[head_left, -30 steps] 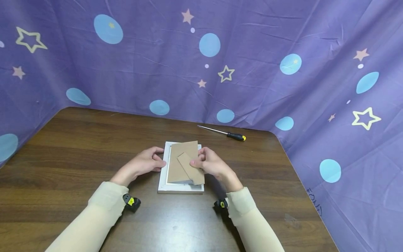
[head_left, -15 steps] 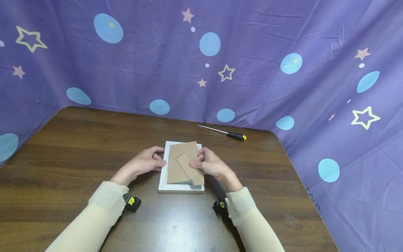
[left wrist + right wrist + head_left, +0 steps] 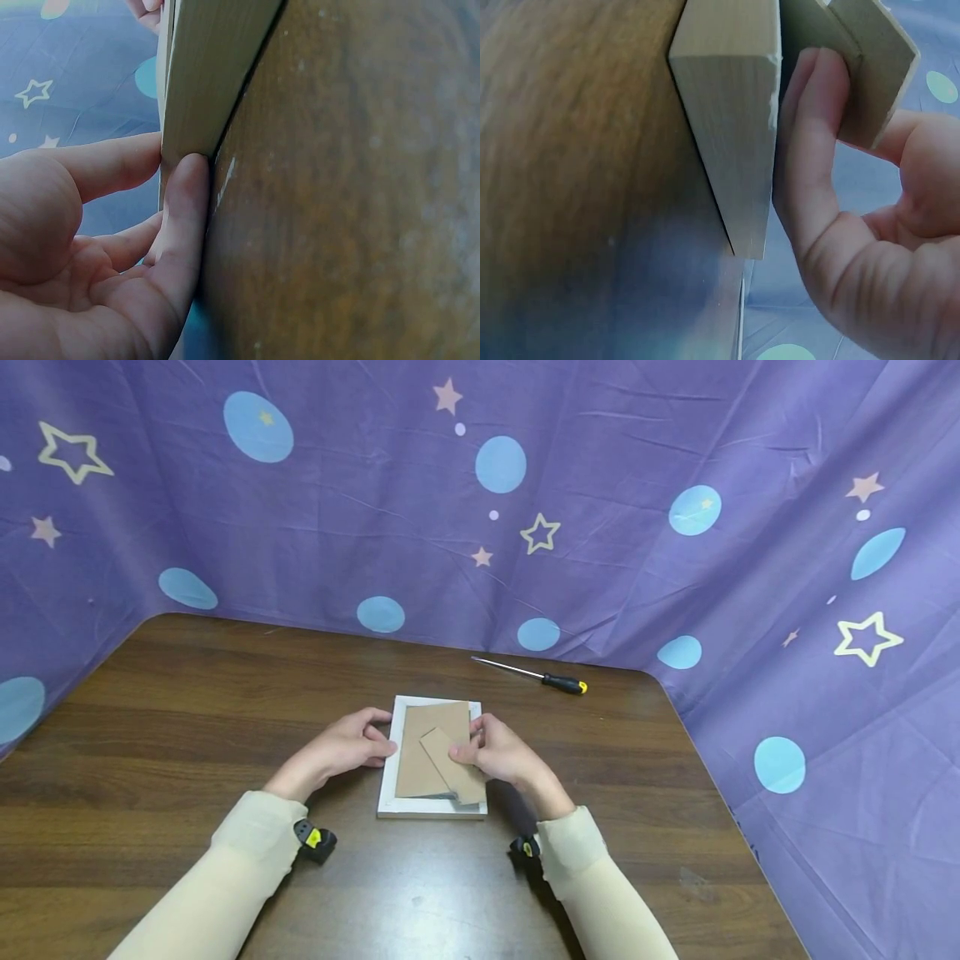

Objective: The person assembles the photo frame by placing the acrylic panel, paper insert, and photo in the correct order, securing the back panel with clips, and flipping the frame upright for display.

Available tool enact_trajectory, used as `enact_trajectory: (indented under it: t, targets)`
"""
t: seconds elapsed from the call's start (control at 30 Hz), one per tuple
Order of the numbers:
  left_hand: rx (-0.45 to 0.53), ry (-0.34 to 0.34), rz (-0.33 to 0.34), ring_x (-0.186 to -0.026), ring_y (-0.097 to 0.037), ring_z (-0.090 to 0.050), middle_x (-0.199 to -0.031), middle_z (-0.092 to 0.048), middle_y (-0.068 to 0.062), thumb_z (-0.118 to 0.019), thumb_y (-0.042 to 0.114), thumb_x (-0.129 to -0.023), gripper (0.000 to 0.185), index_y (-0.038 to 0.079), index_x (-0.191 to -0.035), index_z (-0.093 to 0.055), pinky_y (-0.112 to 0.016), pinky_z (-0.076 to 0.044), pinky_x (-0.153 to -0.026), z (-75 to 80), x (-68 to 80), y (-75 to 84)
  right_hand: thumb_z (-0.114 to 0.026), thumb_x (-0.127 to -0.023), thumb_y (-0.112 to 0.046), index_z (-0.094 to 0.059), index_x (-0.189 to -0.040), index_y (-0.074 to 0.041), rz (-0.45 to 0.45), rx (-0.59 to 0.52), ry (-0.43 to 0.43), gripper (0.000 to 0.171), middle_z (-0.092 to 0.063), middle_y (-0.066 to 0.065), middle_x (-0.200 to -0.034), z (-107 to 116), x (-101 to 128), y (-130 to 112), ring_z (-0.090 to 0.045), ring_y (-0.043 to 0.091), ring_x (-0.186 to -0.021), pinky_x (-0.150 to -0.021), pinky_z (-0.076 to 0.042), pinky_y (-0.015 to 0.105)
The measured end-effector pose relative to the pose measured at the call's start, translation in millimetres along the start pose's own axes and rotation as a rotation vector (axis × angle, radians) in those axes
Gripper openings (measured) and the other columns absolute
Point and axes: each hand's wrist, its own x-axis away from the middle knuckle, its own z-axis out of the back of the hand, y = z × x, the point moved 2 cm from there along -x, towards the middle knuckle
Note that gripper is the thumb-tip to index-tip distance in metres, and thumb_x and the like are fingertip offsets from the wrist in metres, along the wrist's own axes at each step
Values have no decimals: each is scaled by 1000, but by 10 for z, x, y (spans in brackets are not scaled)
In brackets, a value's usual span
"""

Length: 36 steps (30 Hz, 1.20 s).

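A white picture frame [image 3: 431,810] lies face down on the table. Over its opening sits a brown backing board [image 3: 414,768], slightly askew, with a slanted easel leg [image 3: 442,760] on it. My left hand [image 3: 345,746] holds the frame's left side; in the left wrist view its fingers touch the pale wooden edge [image 3: 214,82]. My right hand [image 3: 506,750] pinches the backing board at its right edge, thumb on the easel leg. From the right wrist view, those fingers [image 3: 821,112] reach under the board, just above the frame, and the board stands tilted off it there.
A screwdriver [image 3: 562,683] with a black and yellow handle lies behind the frame, toward the back of the brown wooden table [image 3: 225,693]. A purple curtain [image 3: 420,493] with stars and dots hangs along the back and sides.
The backing board has shifted slightly toward me and left, its top edge now lower within the frame. My right hand moved a little with it; the left hand stayed in place.
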Motion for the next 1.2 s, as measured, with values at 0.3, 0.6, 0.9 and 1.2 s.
enact_trajectory:
  t: [0.3, 0.6, 0.9, 1.2]
  targets:
    - [20, 2, -11, -99, -25, -72, -115, -65, -24, -69, 8, -100, 68, -10, -157, -35, -38, -64, -93, -15, -17, -12, -80, -96, -22, -55, -118, -2, 14, 220, 57, 40, -62, 8, -86, 8, 32, -20, -64, 18, -66, -52, -61, 34]
    - [10, 3, -2, -102, -27, -73, -116, -64, -24, -69, 10, -100, 69, -8, -157, -35, -39, -64, -95, -13, -9, -14, -80, -96, -27, -55, -133, 2, 20, 330, 83, 53, -64, 10, -89, -11, 38, -41, -63, 17, -58, -52, -62, 39]
    - [7, 6, 9, -101, -26, -72, -116, -63, -23, -69, 10, -100, 69, -7, -158, -35, -38, -63, -95, -8, -28, -3, -79, -97, -29, -50, -147, 6, 19, 420, 108, 68, -67, 8, -81, -34, 72, -99, -65, 18, -52, -51, -59, 32]
    - [21, 5, -3, -101, -25, -72, -115, -64, -22, -70, 9, -100, 69, -8, -158, -35, -38, -63, -95, -3, -28, -9, -77, -99, -33, -46, -155, 5, -6, 519, 137, 74, -74, 27, -114, -70, 90, -145, -68, 16, -51, -70, -63, 31]
